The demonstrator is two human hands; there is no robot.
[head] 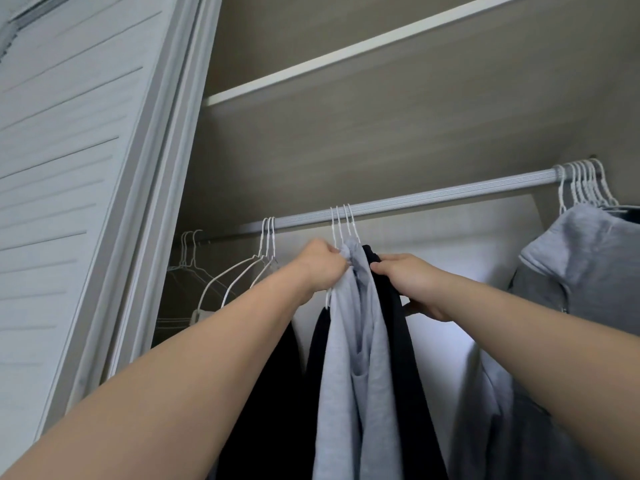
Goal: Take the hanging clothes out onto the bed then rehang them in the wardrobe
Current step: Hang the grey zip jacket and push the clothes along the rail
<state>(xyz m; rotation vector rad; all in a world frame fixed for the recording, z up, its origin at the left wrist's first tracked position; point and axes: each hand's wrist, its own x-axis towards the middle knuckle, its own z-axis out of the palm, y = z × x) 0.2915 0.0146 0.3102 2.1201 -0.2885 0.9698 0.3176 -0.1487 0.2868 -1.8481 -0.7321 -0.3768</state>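
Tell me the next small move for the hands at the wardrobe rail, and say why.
Probably lift the bunch straight up until the four white hooks clear the rail. The left hand grips the light grey garment just under those hooks, the right hand grips the black garment beside it, and the hooks sit over the rail, so a lift would free them.

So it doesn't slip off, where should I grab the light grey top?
Probably take the light grey top by its hanger neck, just below the rail, from the front, lifting up: the hook curls over the rail and the top hangs limp.
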